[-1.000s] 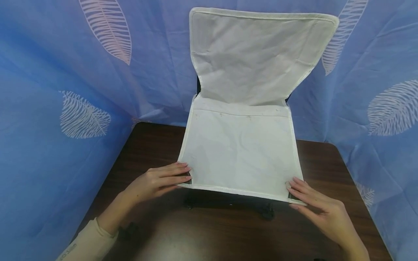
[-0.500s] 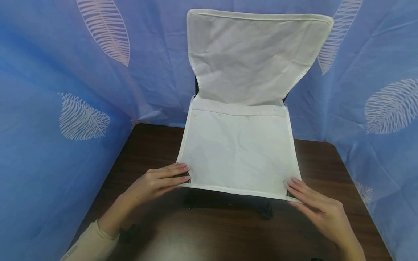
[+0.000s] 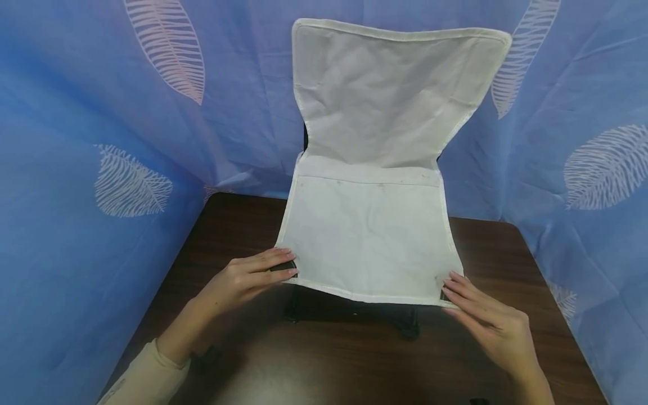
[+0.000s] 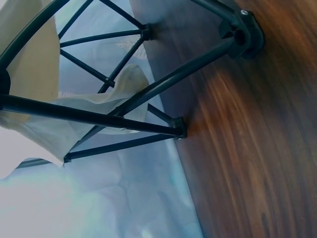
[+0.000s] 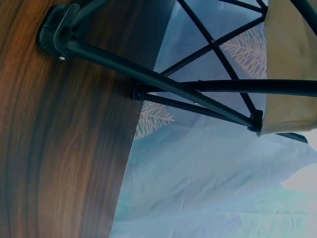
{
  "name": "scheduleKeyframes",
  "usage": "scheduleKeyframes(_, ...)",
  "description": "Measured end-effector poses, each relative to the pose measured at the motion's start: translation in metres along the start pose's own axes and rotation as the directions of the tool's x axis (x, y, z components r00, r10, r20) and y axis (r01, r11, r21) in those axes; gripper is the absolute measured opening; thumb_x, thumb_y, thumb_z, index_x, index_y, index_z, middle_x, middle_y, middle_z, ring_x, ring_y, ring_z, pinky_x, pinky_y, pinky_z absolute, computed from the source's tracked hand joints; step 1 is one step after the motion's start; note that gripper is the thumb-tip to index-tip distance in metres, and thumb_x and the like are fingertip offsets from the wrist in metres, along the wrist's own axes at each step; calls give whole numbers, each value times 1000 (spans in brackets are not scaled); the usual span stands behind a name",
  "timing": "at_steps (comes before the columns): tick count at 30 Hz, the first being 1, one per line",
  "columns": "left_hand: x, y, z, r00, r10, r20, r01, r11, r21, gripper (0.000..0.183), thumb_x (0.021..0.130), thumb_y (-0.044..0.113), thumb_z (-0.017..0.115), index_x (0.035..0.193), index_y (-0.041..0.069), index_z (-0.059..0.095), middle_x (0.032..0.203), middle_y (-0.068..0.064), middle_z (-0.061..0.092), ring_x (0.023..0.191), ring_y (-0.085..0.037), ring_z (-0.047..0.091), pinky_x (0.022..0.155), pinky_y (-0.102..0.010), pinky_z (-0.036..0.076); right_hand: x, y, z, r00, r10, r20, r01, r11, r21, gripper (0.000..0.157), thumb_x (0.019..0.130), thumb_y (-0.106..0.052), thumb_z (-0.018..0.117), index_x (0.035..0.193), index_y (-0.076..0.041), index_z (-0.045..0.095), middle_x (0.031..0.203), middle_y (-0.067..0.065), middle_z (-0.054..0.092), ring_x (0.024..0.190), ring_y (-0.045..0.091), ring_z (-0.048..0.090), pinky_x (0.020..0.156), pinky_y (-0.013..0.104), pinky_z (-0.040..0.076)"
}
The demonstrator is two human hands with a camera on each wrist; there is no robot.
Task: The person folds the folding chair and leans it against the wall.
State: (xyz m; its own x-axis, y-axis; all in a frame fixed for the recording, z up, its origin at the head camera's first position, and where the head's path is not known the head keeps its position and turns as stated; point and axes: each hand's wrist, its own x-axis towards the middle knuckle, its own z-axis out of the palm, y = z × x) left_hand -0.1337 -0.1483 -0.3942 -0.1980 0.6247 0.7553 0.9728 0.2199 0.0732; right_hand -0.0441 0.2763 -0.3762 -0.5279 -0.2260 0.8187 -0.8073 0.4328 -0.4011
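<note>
A small folding chair with white fabric [image 3: 369, 242] faces me on the table, its backrest [image 3: 390, 95] standing up at the back. My left hand [image 3: 248, 275] grips the seat's front left corner, fingers flat over a dark corner patch. At the front right corner, my right hand [image 3: 493, 326] pinches the edge, with fingers on top and the thumb at the lower edge. Both wrist views show the dark tubular frame [image 4: 173, 77] below the fabric, with crossed bars and a plastic foot joint [image 5: 57, 32]. Neither hand shows clearly in its own wrist view.
The chair stands on a dark wooden table [image 3: 324, 365] with rounded back corners. Blue curtains [image 3: 243, 84] with white leaf prints enclose the back and both sides. A small dark object [image 3: 479, 401] shows at the bottom edge near my right forearm.
The seat's front edge has risen slightly, with both hands still at its corners. The backrest's top edge now dips more in the middle and sits a little lower in view.
</note>
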Motion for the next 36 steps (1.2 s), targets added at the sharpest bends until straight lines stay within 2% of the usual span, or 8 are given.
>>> scheduleKeyframes(5, 4, -2, -3, 1000, -6, 21, 6, 1000, -8, 27, 97, 18, 58, 119, 10, 70, 122, -15, 68, 113, -28, 66, 103, -27, 47, 3, 1, 2, 1000, -10, -11, 10, 1000, -23, 35, 86, -19, 72, 95, 14, 72, 109, 20, 71, 120, 15, 62, 99, 13, 46)
scheduleKeyframes(11, 8, -6, -7, 999, 4, 49, -3, 1000, -26, 29, 90, 14, 68, 119, 10, 70, 121, -14, 69, 111, -28, 67, 101, -27, 49, 8, 2, 4, 1000, -24, -18, 23, 1000, -6, 33, 85, -16, 73, 94, 15, 71, 108, 20, 71, 119, 15, 63, 99, 15, 47)
scheduleKeyframes(13, 10, -7, -8, 999, 10, 53, -9, 1000, -18, 28, 91, 15, 67, 118, 9, 71, 120, -13, 69, 110, -29, 67, 100, -27, 49, 9, 3, 5, 999, -29, -23, 29, 1000, 0, 32, 85, -15, 73, 93, 15, 71, 107, 21, 71, 118, 15, 63, 99, 15, 47)
scheduleKeyframes(18, 12, -8, -7, 999, 21, 34, -21, 1000, -13, 26, 97, 20, 58, 117, 8, 71, 118, -14, 70, 108, -28, 68, 99, -27, 50, 13, 3, 5, 998, -50, -35, 50, 999, 3, 32, 85, -15, 73, 91, 16, 72, 105, 21, 72, 117, 15, 64, 99, 16, 47)
scheduleKeyframes(21, 13, -9, -6, 1000, 4, 14, -3, 999, -37, 27, 97, 21, 57, 117, 9, 71, 118, -14, 70, 109, -28, 68, 100, -26, 50, 15, 3, 6, 998, -58, -40, 58, 998, -7, 32, 85, -16, 73, 91, 15, 72, 104, 21, 72, 116, 15, 65, 99, 16, 47)
scheduleKeyframes(25, 15, -8, -5, 1000, -16, 2, 16, 999, -50, 26, 96, 20, 60, 116, 9, 72, 118, -13, 70, 109, -28, 68, 100, -26, 49, 17, 3, 7, 997, -55, -46, 54, 998, -15, 33, 85, -17, 73, 91, 15, 72, 104, 21, 72, 115, 14, 65, 98, 15, 48)
scheduleKeyframes(36, 22, -11, -3, 1000, -18, -4, 18, 998, -56, 25, 90, 12, 67, 114, 7, 72, 114, -11, 72, 106, -25, 69, 99, -27, 50, 25, 3, 13, 991, -87, -100, 84, 996, -34, 30, 84, -16, 74, 88, 15, 73, 101, 20, 73, 112, 14, 67, 97, 16, 48)
